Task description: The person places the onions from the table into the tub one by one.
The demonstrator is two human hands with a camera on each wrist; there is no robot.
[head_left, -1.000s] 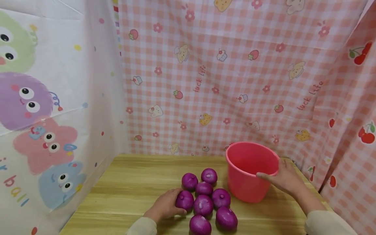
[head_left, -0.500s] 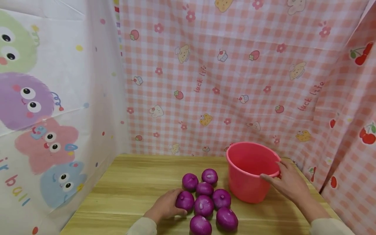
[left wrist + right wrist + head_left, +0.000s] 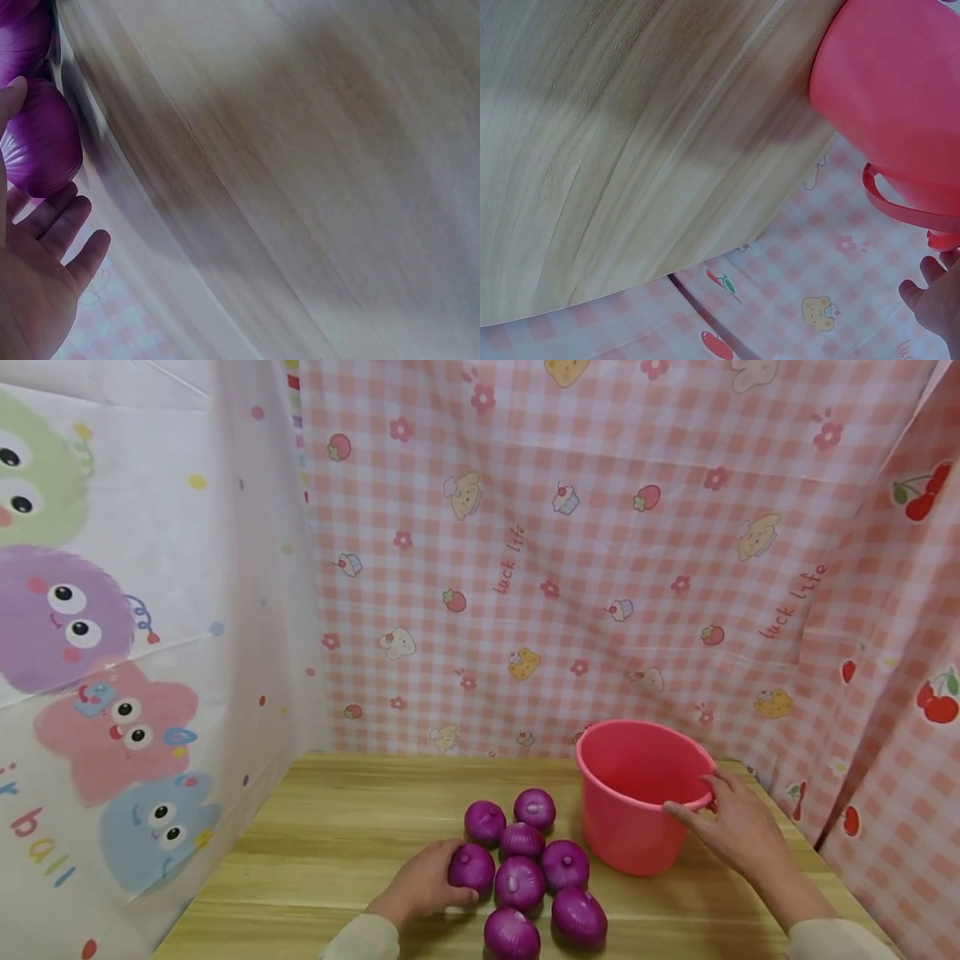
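Several purple-red onions sit in a close cluster on the wooden tabletop (image 3: 315, 835). My left hand (image 3: 429, 881) is around the leftmost red onion (image 3: 471, 869), thumb at its near side and fingers at its far side. In the left wrist view the thumb overlaps this onion (image 3: 45, 139), and the outer fingers are spread away from it. To the right of the cluster stands a pink-red plastic bucket (image 3: 630, 835), upright, its visible inside bare. My right hand (image 3: 738, 827) holds the bucket's right rim, thumb at the front and fingers farther back.
A checked pink cloth (image 3: 450, 577) hangs behind the table, and a white cartoon-print cloth (image 3: 247, 527) hangs at the left. In the right wrist view the bucket's handle (image 3: 907, 214) hangs down its side. The near onion (image 3: 512, 933) lies close to the bottom of the head view.
My right hand has shifted slightly right along the bucket's rim, its thumb now nearer the rim's edge. The left hand, onions and bucket have hardly moved.
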